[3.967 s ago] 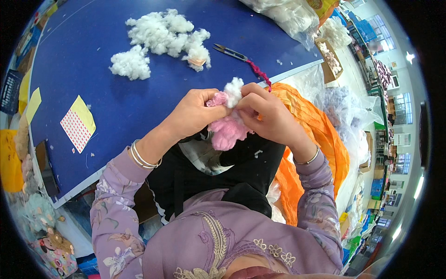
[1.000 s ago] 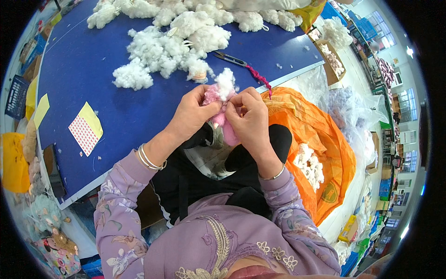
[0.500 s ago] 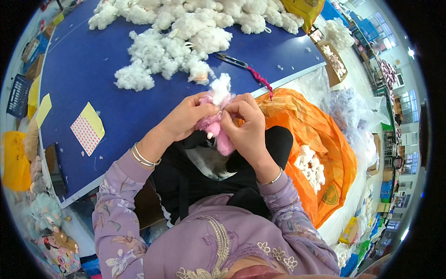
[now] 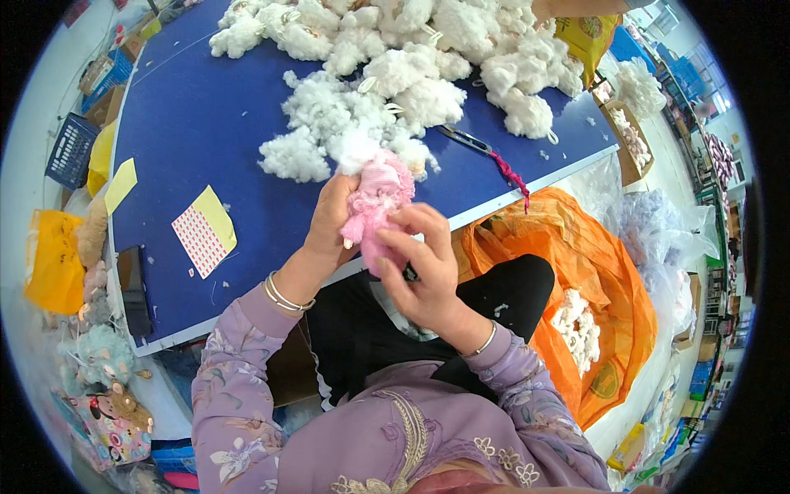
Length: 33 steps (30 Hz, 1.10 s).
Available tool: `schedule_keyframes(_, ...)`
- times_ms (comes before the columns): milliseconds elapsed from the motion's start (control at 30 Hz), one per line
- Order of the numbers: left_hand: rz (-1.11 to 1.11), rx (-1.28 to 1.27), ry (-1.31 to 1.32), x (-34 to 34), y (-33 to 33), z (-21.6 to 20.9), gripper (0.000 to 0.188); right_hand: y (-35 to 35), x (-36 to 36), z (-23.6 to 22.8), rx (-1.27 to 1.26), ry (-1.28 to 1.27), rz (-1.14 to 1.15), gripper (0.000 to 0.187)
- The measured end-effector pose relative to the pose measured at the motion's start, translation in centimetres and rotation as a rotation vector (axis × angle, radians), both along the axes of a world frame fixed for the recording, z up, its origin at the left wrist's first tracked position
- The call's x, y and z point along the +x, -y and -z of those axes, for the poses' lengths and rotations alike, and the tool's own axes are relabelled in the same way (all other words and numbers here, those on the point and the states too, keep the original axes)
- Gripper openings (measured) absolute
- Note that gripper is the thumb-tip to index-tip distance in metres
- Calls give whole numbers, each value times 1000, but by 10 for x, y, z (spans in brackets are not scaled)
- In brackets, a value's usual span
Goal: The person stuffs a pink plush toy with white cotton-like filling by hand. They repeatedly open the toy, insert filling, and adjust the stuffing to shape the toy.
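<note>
A small pink plush toy (image 4: pixel 378 185) with a striped patch and fluffy trim hangs over the table's near edge, held in my left hand (image 4: pixel 329 216). My left fingers pass behind it and are partly hidden. My right hand (image 4: pixel 429 267) is at the toy's lower right side, its fingers spread and bent, the tips against or very near the pink fabric. White stuffing (image 4: pixel 355 151) shows beside the toy's top, close to the loose pile of stuffing (image 4: pixel 329 115) on the blue table (image 4: pixel 197 123).
White fluffy plush pieces (image 4: pixel 428 58) heap at the back. Thread snips (image 4: pixel 467 138) with a pink wrapped cord lie right of the stuffing. A sticker sheet (image 4: pixel 203 235) is on the left. An orange sack (image 4: pixel 609 305) with white pieces stands right. Another person's arm (image 4: pixel 586 7) reaches in at the top.
The toy has been raised and turned, its striped patch now showing. My right fingers have loosened from their pinch and spread lower on it. The view has shifted; an arm has appeared at the back.
</note>
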<state>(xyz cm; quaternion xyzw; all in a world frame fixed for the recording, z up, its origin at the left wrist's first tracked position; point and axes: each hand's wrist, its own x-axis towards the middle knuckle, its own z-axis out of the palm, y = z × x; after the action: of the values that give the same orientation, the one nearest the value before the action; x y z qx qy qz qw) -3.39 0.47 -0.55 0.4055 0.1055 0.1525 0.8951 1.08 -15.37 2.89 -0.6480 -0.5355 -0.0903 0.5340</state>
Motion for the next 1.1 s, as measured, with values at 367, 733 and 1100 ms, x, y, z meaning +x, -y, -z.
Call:
schedule_keyframes(367,-146,138,14,-1,9,-13,27,-18,18,-19,-12,-676,21,23)
schedule_keyframes(733,-199,413,-61,4,-1,6,24,-19,37,-17,-12,-1197,-247,14)
schedule_keyframes(1100,-279,774,100,4,9,-2,31,-13,52,-14,-242,-1143,-260,14)
